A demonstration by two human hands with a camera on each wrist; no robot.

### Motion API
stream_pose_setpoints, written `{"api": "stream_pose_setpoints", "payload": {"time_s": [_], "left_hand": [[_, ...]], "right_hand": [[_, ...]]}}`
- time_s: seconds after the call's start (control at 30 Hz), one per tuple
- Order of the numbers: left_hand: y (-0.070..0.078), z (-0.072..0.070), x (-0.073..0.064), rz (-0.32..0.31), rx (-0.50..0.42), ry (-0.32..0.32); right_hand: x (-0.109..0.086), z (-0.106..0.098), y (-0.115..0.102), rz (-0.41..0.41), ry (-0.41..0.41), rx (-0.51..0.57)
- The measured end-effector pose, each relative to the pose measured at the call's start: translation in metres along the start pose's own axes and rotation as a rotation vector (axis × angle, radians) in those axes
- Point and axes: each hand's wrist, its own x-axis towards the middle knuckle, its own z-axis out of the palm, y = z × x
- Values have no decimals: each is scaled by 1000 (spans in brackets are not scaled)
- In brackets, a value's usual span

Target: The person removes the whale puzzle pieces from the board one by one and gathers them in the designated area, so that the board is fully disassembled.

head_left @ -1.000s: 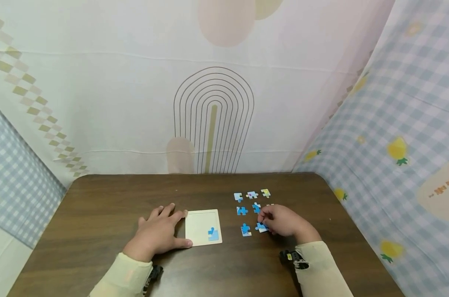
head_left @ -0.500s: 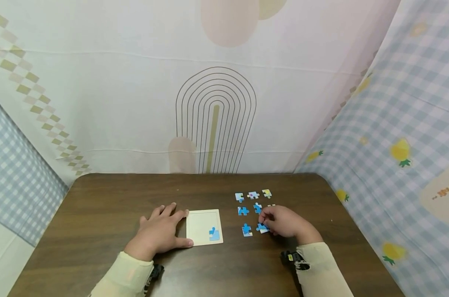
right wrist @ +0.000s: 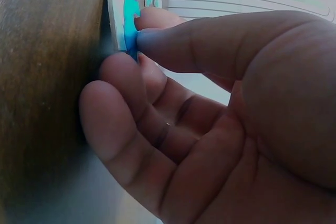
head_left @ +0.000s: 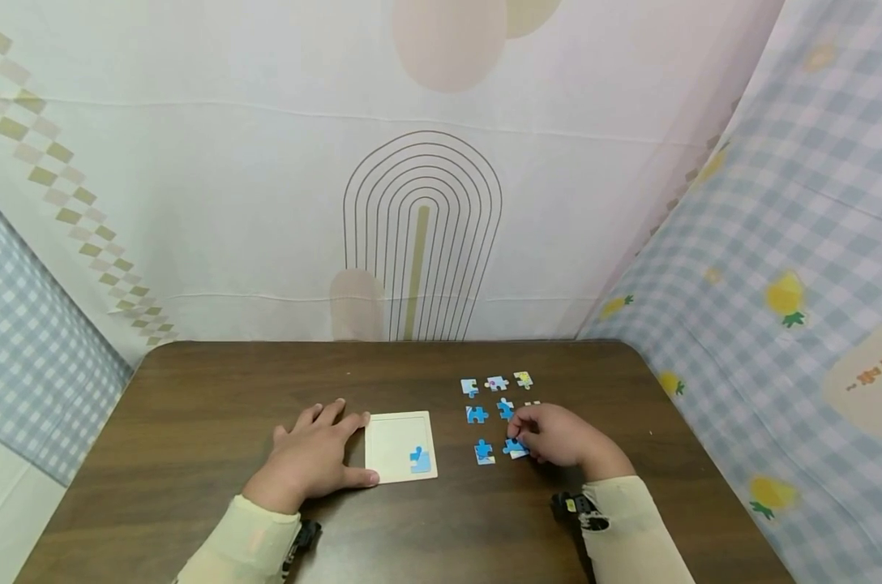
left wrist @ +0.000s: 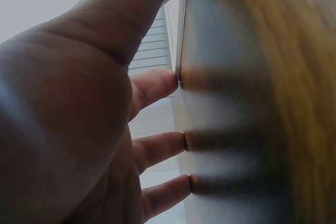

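Observation:
My left hand (head_left: pixel 306 458) lies spread on the table at the left of a pale square puzzle tray (head_left: pixel 393 434). Its thumb and index finger touch the tray's left corners; in the left wrist view the index fingertip (left wrist: pixel 167 80) meets the tray's thin edge. One light-blue puzzle piece (head_left: pixel 421 462) sits in the tray's lower right corner. My right hand (head_left: pixel 558 438) pinches a blue-and-white puzzle piece (head_left: pixel 515 448) low at the table. In the right wrist view the thumb presses that piece's blue face (right wrist: pixel 129 17), with curled fingers at its edge.
Several loose puzzle pieces lie in rows right of the tray, among them a yellow one (head_left: pixel 523 380), a pink-marked one (head_left: pixel 496 384) and a blue one (head_left: pixel 484 452). A brown wooden table (head_left: pixel 412 535) bears everything. Printed cloth (head_left: pixel 266 203) hangs behind it and at the sides.
The head view shifts very slightly. Both hands, the tray and the puzzle pieces keep their places.

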Motion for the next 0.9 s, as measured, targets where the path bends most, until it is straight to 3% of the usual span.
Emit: {"api": "stream_pose_setpoints", "payload": {"time_s": [0.23,0.5,0.67,0.9], "left_hand": [[-1,1,2,4,3,0],[-2,2,3,2,1,-2],[-2,2,1,3,5,-1],[-1,1,1,3,12,7]], "right_hand": [[-3,-5,-7,5,-9,0],[7,-8,-49,-189,21,-172],[20,5,-75,-278,8,-218],[38,31,-105,-304,0,-289]]}}
